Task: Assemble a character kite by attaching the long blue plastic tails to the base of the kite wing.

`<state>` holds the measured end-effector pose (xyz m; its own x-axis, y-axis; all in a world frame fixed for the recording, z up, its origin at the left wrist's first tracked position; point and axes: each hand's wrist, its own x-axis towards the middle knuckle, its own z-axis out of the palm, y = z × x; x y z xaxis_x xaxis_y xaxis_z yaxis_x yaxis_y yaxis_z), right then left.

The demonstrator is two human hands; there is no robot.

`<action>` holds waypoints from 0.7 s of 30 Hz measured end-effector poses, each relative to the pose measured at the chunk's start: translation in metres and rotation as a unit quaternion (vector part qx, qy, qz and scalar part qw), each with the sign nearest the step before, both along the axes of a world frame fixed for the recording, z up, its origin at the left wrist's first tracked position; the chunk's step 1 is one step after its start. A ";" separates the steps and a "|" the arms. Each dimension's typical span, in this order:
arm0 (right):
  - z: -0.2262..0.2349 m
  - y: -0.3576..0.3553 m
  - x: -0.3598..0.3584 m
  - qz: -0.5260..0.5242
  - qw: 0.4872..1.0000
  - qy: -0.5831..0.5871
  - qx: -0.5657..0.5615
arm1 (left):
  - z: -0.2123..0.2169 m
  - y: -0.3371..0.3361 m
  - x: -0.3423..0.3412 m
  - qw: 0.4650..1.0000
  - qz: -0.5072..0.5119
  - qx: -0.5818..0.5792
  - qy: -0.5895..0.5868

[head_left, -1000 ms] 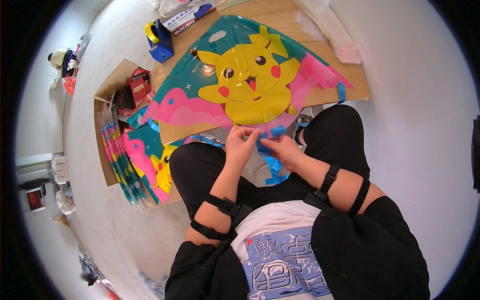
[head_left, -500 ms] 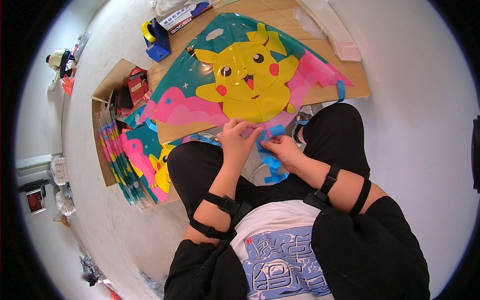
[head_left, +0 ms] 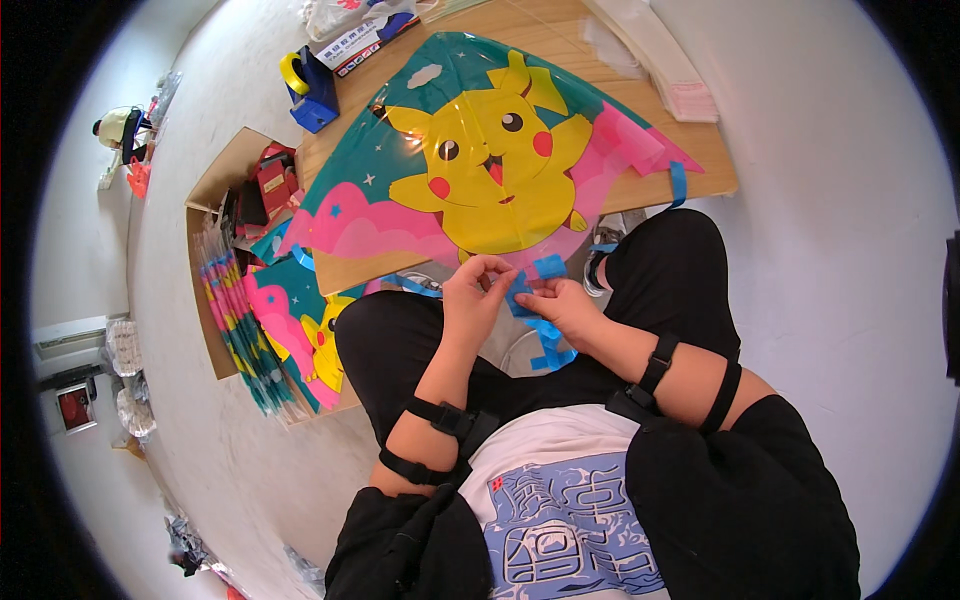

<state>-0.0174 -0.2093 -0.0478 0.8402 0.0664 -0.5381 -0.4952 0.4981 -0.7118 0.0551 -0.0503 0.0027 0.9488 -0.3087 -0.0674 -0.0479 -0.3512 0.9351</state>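
Observation:
A kite [head_left: 505, 205] with a yellow cartoon animal on green and pink film lies spread over the table, its lower tip overhanging the near edge toward my lap. At that tip, my left hand [head_left: 474, 302] is closed, thumb and forefinger pinching the kite's pink edge. Close beside it on the right, my right hand [head_left: 568, 308] grips a blue ribbon [head_left: 549, 266] between thumb and fingers. More of this ribbon hangs folded below my hands, between my knees. What lies exactly between the fingertips is partly hidden.
The wooden table [head_left: 365, 268] carries a blue tape dispenser [head_left: 316, 100] with yellow tape, a printed box [head_left: 365, 43] and a white stack [head_left: 665, 65] at the far right. Left of it, a cardboard box [head_left: 205, 190] holds wrapped kites [head_left: 240, 320] and red packets [head_left: 272, 183].
The kite's lower part has shifted slightly toward me. My left hand has come a little nearer with its edge, and my right hand keeps its grip on the ribbon.

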 end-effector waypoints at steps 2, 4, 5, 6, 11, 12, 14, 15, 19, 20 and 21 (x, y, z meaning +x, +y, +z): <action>-0.001 -0.001 0.000 0.012 1.000 0.017 -0.020 | 0.001 0.001 0.001 0.998 -0.003 0.023 -0.052; -0.004 -0.001 0.001 0.022 0.998 0.036 -0.035 | 0.000 0.001 0.004 0.994 -0.006 0.045 -0.102; -0.005 -0.001 0.001 0.028 0.997 0.054 -0.047 | 0.000 0.001 0.006 0.990 0.002 0.057 -0.129; -0.007 -0.001 0.001 0.029 0.998 0.044 -0.043 | -0.001 0.001 0.009 0.985 0.010 0.061 -0.163; -0.011 -0.001 -0.002 0.049 0.995 0.070 -0.059 | -0.009 0.000 0.015 0.981 0.016 0.093 -0.172; -0.012 -0.001 -0.002 0.049 0.995 0.070 -0.059 | -0.010 0.000 0.017 0.975 0.014 0.119 -0.188; -0.013 0.001 -0.002 0.046 0.993 0.093 -0.058 | -0.013 -0.001 0.020 0.972 0.011 0.128 -0.196; -0.014 0.001 -0.002 0.046 0.994 0.087 -0.053 | -0.014 -0.001 0.021 0.970 0.008 0.138 -0.201; -0.016 -0.001 -0.001 0.045 0.992 0.118 -0.018 | -0.016 -0.002 0.021 0.963 0.010 0.160 -0.216; -0.016 -0.002 -0.001 0.052 0.988 0.142 -0.017 | -0.016 -0.002 0.020 0.962 0.007 0.166 -0.216; -0.016 -0.002 -0.001 0.055 0.991 0.122 -0.009 | -0.016 -0.002 0.020 0.961 0.005 0.173 -0.215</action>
<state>-0.0183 -0.2108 -0.0637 0.6738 0.1385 -0.7258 -0.7036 0.4202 -0.5730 0.0756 -0.0523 -0.0135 0.9143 -0.3301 0.2348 -0.3996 -0.6399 0.6564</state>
